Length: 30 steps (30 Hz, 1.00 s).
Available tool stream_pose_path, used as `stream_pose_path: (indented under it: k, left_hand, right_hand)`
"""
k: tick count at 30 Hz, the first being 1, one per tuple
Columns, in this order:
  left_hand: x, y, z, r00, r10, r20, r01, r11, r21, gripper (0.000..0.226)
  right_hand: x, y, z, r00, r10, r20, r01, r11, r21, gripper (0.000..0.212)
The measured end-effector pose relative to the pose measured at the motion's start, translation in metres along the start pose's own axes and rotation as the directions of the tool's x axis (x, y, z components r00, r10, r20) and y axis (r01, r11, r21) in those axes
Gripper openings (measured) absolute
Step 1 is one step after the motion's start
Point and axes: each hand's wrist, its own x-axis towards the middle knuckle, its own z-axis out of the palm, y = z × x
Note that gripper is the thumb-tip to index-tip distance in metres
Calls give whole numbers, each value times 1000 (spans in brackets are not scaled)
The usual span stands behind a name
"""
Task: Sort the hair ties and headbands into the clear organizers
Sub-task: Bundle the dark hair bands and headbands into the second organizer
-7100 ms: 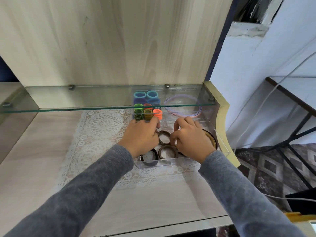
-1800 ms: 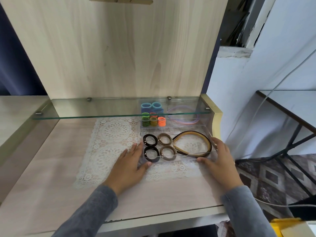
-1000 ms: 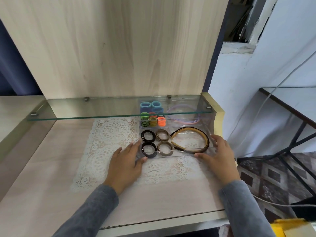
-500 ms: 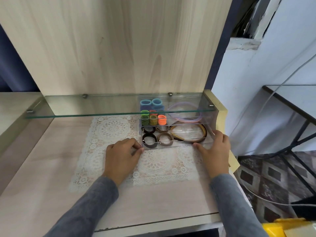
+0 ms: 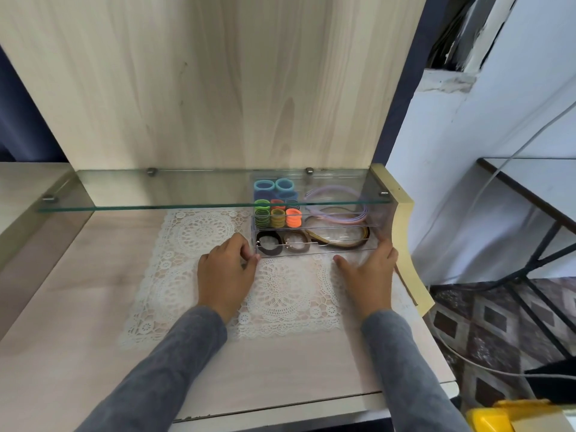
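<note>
My left hand [image 5: 227, 272] sits at the left front corner of the front organizer [image 5: 314, 249]. Its fingers [image 5: 241, 244] are bent against the end wall and the thumb is at the front edge; whether they grip the corner or only press it I cannot tell. My right hand [image 5: 369, 272] is spread wide and holds nothing. Its straight fingers [image 5: 385, 249] lie against the organizer's right end, with the thumb reaching along the front.

The organizer is clear, hard plastic, a low box with dividers. It holds a black hair tie [image 5: 269, 245], a brown hair tie [image 5: 296, 243] and a thin curved brown headband [image 5: 343, 243]. Just behind it stands the rear organizer [image 5: 336, 225], clear as well. It holds stacks of small green, yellow and orange hair ties [image 5: 278, 217], thicker blue hair ties [image 5: 274, 187] and a lilac headband [image 5: 336, 198]. Both boxes are tucked partly under a glass shelf [image 5: 187, 194] on metal pegs.

They rest on a white lace mat [image 5: 280, 294] with round openwork patterns, laid on a pale wood-grain surface [image 5: 78, 307]. A back panel [image 5: 218, 88] of the same wood rises behind. To the right are a white wall [image 5: 452, 151], a grey cable [image 5: 498, 169] and a patterned floor [image 5: 486, 322].
</note>
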Motion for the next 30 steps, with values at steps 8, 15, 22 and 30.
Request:
stream_pose_path:
  k: [8,15,22,30]
  left_hand:
    - [11,2,6,1000,-27,-8,27,998,-49,31]
    - [28,2,3,1000,-3,23,2,999,32,31]
    - [36,-5,5,998,61,9,-62,991,121,29]
    - [30,-1,13,992,64,111,-44,984,-170,49]
  right_hand:
    - [3,-1,6,999,6,53,-7,1000,15,80]
    - [11,-4,11,995,4,97,-1,1000,-28,68]
    - [14,-9,18,993,19,115,-20,1000,9,65]
    - [5,-25,26,979,3,202,-21,996,89,100]
